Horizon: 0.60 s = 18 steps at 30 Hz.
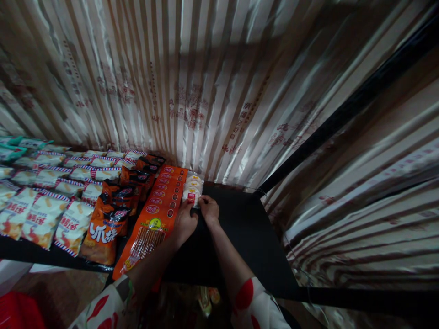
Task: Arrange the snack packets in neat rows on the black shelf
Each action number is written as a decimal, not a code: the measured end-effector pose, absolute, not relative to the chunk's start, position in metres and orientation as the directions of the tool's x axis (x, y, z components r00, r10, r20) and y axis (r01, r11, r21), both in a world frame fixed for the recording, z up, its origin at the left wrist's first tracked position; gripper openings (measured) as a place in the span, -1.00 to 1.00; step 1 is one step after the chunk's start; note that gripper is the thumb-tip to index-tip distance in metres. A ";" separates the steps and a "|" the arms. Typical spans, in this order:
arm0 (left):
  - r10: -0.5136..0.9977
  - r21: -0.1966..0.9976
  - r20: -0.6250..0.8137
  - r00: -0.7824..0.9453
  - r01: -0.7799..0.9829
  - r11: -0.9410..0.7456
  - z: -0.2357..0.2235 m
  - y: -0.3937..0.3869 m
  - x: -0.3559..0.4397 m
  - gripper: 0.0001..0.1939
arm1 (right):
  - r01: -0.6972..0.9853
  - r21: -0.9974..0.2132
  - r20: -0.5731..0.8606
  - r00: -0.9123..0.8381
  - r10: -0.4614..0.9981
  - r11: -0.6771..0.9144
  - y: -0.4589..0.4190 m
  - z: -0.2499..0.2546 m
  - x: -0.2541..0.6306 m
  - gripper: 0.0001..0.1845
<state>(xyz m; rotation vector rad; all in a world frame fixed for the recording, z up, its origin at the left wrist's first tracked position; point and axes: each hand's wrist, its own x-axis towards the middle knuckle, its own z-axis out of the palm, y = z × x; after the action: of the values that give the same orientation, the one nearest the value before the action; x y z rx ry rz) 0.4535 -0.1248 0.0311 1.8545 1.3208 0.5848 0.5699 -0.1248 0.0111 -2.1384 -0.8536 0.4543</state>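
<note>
Both hands meet at a small white snack packet (192, 198) with a red label, the front one in a column of similar white packets (194, 184) on the black shelf. My left hand (185, 221) pinches its left edge, the fingers partly hidden. My right hand (209, 209) has its thumb and fingertips closed on the right edge. Just left of the column lie long orange snack packs (167, 192), overlapping in a row; my left forearm crosses over the nearest one.
Further left stand orange-and-black bags (103, 237) and rows of white bags with striped edges (44, 214). Green packets (12, 151) sit at the far left. Behind hangs a pleated curtain (206, 91). A black post (336, 114) slants at the right of the black shelf (247, 237). Something red (20, 310) is lower left.
</note>
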 end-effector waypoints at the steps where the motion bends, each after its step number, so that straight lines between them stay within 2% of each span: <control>1: 0.931 0.794 -0.065 0.359 0.584 -0.170 0.031 -0.125 0.453 -0.56 | 0.439 -0.757 -0.036 0.711 0.702 -0.484 -0.125 0.012 0.569 -0.82; 9: 0.925 0.768 -0.042 0.378 0.604 -0.212 0.034 -0.129 0.452 -0.55 | 0.496 -0.714 -0.004 0.703 0.711 -0.495 -0.128 0.015 0.563 -0.84; 14: 0.921 0.762 -0.032 0.387 0.606 -0.229 0.037 -0.130 0.451 -0.54 | 0.500 -0.730 0.033 0.708 0.705 -0.467 -0.129 0.012 0.563 -0.83; 18: 0.920 0.761 -0.022 0.392 0.603 -0.239 0.042 -0.134 0.449 -0.55 | 0.494 -0.752 0.080 0.726 0.683 -0.437 -0.135 0.011 0.559 -0.75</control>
<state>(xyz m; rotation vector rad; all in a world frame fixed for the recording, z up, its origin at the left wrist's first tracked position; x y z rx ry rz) 0.4491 -0.1335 0.0416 1.9500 1.3025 0.5756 0.5592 -0.1345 0.0111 -2.1247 -0.8879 0.3001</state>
